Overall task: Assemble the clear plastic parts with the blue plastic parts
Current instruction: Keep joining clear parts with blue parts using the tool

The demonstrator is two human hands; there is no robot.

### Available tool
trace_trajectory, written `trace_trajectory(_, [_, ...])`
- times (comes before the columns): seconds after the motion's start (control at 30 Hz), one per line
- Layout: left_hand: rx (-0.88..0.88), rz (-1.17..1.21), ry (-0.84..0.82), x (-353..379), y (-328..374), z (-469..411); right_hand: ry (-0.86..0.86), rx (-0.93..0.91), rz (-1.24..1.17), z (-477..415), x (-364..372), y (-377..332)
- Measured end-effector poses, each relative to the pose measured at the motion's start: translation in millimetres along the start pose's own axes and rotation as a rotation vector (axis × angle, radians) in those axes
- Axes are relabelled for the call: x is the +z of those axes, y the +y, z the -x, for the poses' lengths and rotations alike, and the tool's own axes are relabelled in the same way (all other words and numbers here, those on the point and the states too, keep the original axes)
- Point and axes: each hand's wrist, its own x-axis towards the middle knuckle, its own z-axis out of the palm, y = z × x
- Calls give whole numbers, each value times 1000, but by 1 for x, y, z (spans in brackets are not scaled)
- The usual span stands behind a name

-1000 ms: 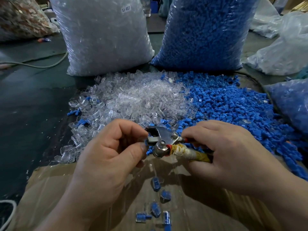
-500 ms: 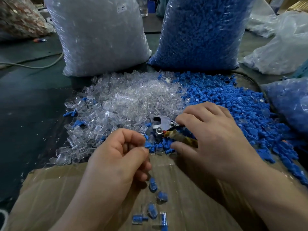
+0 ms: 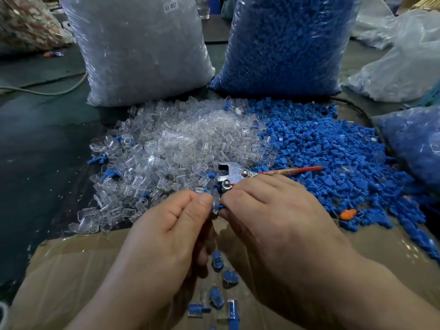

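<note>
A heap of clear plastic parts (image 3: 181,144) lies beside a heap of blue plastic parts (image 3: 333,153). My left hand (image 3: 166,234) pinches a clear part (image 3: 215,206) between thumb and forefinger. My right hand (image 3: 273,222) meets it from the right, pinching a blue part (image 3: 221,207) against the clear one. Metal pliers (image 3: 234,176) with a red handle lie on the blue heap just beyond my right fingers, untouched. Several assembled blue-in-clear pieces (image 3: 217,260) lie on the cardboard below my hands.
A big bag of clear parts (image 3: 142,48) and a big bag of blue parts (image 3: 285,44) stand behind the heaps. More plastic bags (image 3: 404,63) sit at the right. Brown cardboard (image 3: 71,270) covers the near area. A cable (image 3: 47,91) runs across the dark surface on the left.
My right hand has set the pliers down on the blue heap and picked up a blue part. Both hands have come together with a clear part and a blue part between them.
</note>
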Motion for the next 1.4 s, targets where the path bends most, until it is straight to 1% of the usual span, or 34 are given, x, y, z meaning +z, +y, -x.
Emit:
trace_trajectory(0.07, [-30,18,-40,-3,-1,0,-6,-1,-6,0,-2,-2])
trace_trajectory(0.17, [-49,136,-71,-4,-3,-1,-46,2,-86,0,-5,-6])
trace_trajectory(0.2, [-19,136,-84,-5,-3,-2,-73,30,-110,1,-7,-7])
trace_trajectory(0.27, [127,61,-96,-6,-3,-1,-125,109,-218,3,-9,-8])
trace_trajectory(0.3, [225,-16,-100,-7,-2,0,-144,186,-373,4,-10,-9])
trace_trajectory(0.37, [409,-179,-110,-9,1,2,-202,433,-909,5,-15,-10])
trace_trajectory(0.4, [482,-211,-120,-10,2,3,-270,574,-1178,5,-17,-11])
trace_trajectory(0.43, [529,-214,-135,-10,2,4,-328,661,-1376,5,-18,-13])
trace_trajectory(0.47, [548,-211,-143,-11,2,4,-366,702,-1468,6,-17,-13])
trace_trajectory(0.5, [543,-214,-139,-12,2,4,-391,724,-1507,5,-16,-14])
trace_trajectory(0.57, [485,-222,-116,-14,2,3,-386,704,-1459,3,-15,-16])
trace_trajectory(0.67, [412,-204,-131,-15,1,3,-312,637,-1267,1,-16,-13])
trace_trajectory(0.7, [408,-228,-143,-15,1,2,-292,589,-1140,2,-16,-11])
trace_trajectory(0.77, [403,-324,-167,-18,-1,-1,-267,457,-791,3,-15,-6])
trace_trajectory(0.83, [378,-440,-211,-24,-2,-4,-279,361,-470,4,-14,-4])
trace_trajectory(0.9, [389,-580,-246,-29,-2,-7,-311,320,-235,5,-13,-3])
trace_trajectory(0.97, [389,-660,-287,-31,-2,-6,-325,318,-75,8,-11,-2])
trace_trajectory(1.1, [383,-707,-380,-27,-1,-3,-260,340,42,11,-3,-2])
trace_trajectory(1.13, [374,-706,-379,-26,-1,-3,-242,327,55,10,0,-4])
trace_trajectory(1.17, [361,-700,-344,-26,-1,-3,-225,310,64,8,4,-5])
trace_trajectory(1.2, [344,-702,-268,-25,-2,-4,-206,293,72,5,8,-6])
trace_trajectory(1.27, [303,-739,-66,-25,-7,-7,-168,260,82,-1,15,-7])
trace_trajectory(1.3, [283,-766,7,-25,-10,-9,-160,246,87,-4,18,-7])
trace_trajectory(1.33, [274,-798,44,-24,-12,-11,-159,234,94,-6,20,-6])
trace_trajectory(1.4, [275,-888,42,-19,-15,-14,-165,220,104,-10,22,-4])
